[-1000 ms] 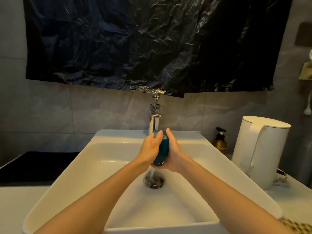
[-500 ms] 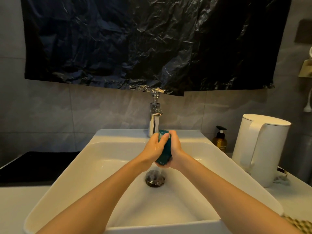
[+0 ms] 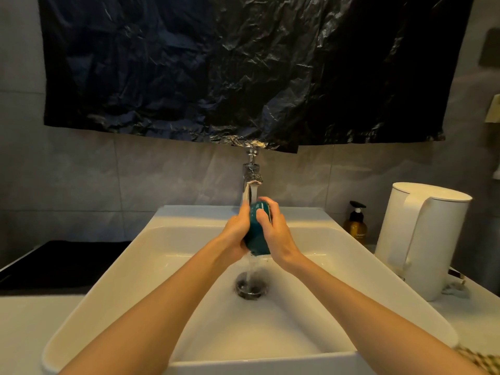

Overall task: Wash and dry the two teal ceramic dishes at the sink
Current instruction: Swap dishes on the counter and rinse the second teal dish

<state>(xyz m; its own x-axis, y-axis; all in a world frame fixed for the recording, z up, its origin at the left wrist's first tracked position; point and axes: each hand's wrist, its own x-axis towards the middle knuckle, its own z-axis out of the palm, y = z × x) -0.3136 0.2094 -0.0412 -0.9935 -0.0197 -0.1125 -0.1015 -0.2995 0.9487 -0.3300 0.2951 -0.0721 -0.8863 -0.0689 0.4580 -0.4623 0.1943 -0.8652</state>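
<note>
A small teal ceramic dish is clasped between both hands under the running chrome tap. My left hand wraps its left side and underside. My right hand covers its right side, thumb lying across the front. Water streams off the dish's lower edge into the drain of the white sink. Much of the dish is hidden by my fingers. No second teal dish is in view.
A white electric kettle stands on the counter right of the sink, with an amber pump bottle behind it. A black sheet hangs on the wall above the tap. A dark surface lies left. A patterned cloth peeks in at lower right.
My hands have turned the dish and shifted grip; the right thumb now lies across its front. The hands and dish sit slightly higher, close under the spout.
</note>
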